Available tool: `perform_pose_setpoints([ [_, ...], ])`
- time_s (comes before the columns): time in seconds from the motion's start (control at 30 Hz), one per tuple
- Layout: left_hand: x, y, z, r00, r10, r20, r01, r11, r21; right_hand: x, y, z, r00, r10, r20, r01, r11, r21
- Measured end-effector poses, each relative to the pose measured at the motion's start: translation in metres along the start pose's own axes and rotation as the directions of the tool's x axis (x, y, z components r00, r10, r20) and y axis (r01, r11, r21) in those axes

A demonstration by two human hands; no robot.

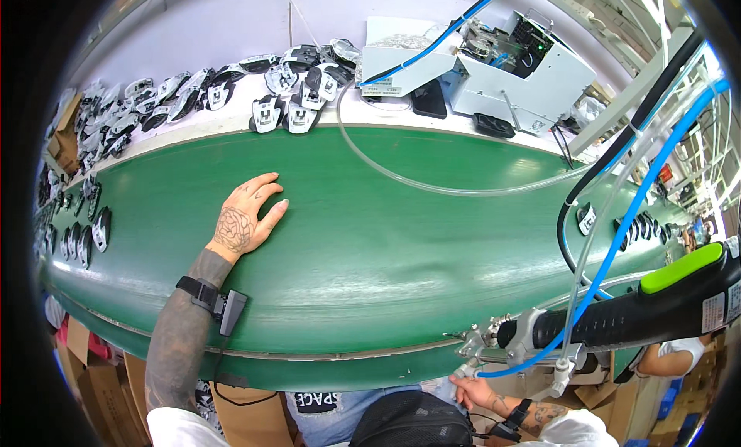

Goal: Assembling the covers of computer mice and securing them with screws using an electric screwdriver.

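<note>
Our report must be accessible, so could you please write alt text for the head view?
A person's left hand, grip open, is over a green work surface; the right hand is by the near edge, beside a blue hose. Black-and-white parts and a white machine sit behind.

There are one bare left hand [245, 219] and one bare right hand [472, 393], two black wrist straps [199, 293], one long smooth green surface [347, 285], one thick black tool [602, 323] with one lime-green strip [681, 267], one flat black rectangular slab [430, 100], and one other person [665, 362]. White-and-black curved plastic pieces [266, 115] crowd together, too many to count exactly.
</note>
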State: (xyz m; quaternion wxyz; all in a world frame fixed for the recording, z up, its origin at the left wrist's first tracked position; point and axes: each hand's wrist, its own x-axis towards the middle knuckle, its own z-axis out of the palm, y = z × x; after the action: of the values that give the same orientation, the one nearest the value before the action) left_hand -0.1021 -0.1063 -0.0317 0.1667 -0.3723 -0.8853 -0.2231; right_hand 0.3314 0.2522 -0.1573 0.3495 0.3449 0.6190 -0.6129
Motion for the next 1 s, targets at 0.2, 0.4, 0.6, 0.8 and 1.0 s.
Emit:
perform_pose_setpoints([
  [0.2,-0.004,0.000,0.001,1.000,-0.006,-0.001,0.006,1.000,0.006,-0.009,-0.026,0.014,0.998,0.027,-0.051,-0.031,0.996,-0.079],
  [0.4,-0.002,0.002,0.005,1.000,0.007,-0.029,-0.007,1.000,0.028,-0.008,-0.025,0.012,0.999,-0.033,-0.038,0.034,0.999,0.016],
  [0.6,0.002,0.006,0.010,0.999,0.013,-0.041,-0.011,1.000,0.028,-0.008,-0.026,0.011,0.999,-0.036,-0.022,0.037,0.999,0.030],
  [0.8,-0.004,0.006,0.003,0.999,-0.025,-0.043,0.027,0.998,0.053,0.000,-0.031,0.013,0.999,-0.042,-0.002,0.042,0.999,-0.009],
  [1.0,0.000,0.009,0.015,0.987,0.068,-0.147,-0.069,0.998,-0.002,0.011,0.001,0.012,0.978,-0.171,-0.122,0.177,0.983,0.041],
])
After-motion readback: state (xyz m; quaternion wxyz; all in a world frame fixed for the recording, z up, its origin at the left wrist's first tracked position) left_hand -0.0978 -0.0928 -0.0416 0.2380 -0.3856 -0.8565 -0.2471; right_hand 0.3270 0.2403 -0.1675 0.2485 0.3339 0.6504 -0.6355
